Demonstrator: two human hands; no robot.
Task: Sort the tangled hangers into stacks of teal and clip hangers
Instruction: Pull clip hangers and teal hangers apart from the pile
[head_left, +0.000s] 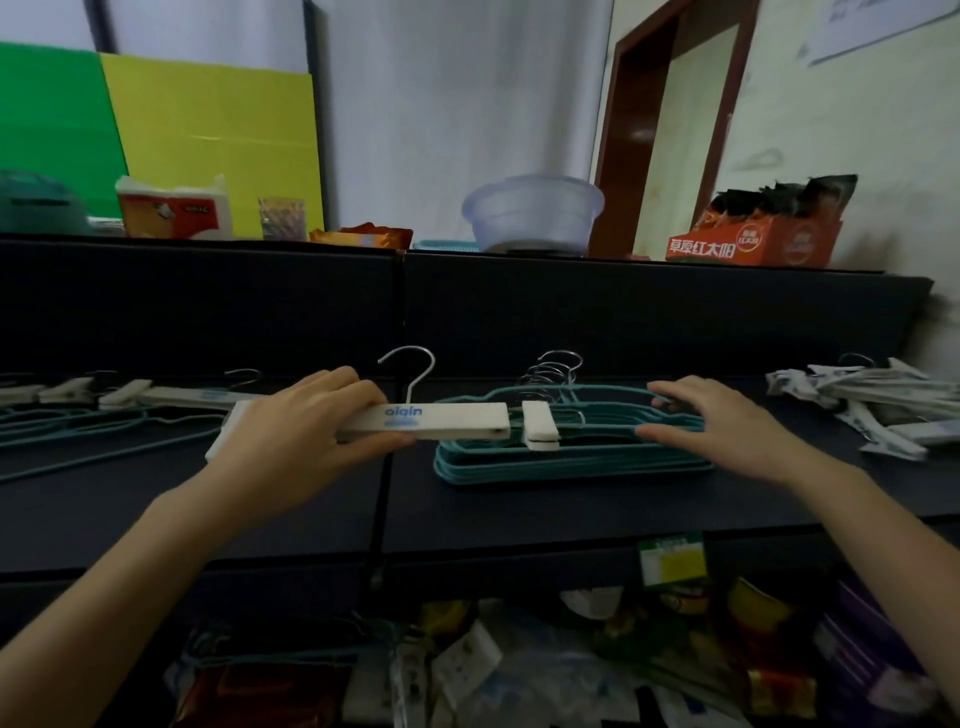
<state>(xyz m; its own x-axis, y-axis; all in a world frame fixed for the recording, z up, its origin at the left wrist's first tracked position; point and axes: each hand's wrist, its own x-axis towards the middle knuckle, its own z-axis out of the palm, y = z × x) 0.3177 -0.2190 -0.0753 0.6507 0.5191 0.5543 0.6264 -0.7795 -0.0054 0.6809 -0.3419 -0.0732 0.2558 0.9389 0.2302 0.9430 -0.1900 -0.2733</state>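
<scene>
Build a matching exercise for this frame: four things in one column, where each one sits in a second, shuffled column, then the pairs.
Things
1. white flat clip hanger with blue lettering
2. stack of teal wire hangers
3. pile of white clip hangers
4. translucent plastic basin

Places
A. on the upper ledge behind the table
B. far right of the dark table
C. in the grip of the left hand
D. mid-table, under the fingers of the right hand

Pairs: 1-C, 2-D, 3-B, 4-A
</scene>
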